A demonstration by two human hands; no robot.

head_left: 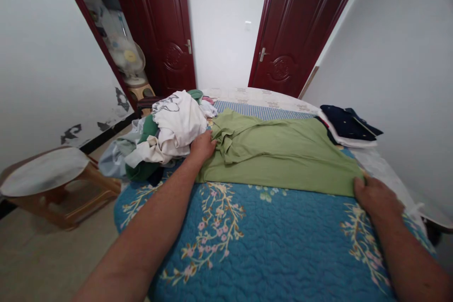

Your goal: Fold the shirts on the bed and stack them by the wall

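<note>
A light green T-shirt (283, 151) lies stretched sideways across the blue quilted cover, long and narrow, with its upper end bunched. My left hand (204, 146) is closed on the bunched cloth at the shirt's left end, close to a heap of clothes. At the near right corner, my right hand (378, 197) pinches the shirt's edge. The fingertips of both hands are partly hidden by the cloth and the hands themselves.
White garments (182, 122) top a loose clothes heap at left. Folded dark clothes (348, 122) are stacked at right on the flowered blue cover (283, 240). A stool (53, 174) stands at left. Two dark red doors (159, 19) are beyond the table.
</note>
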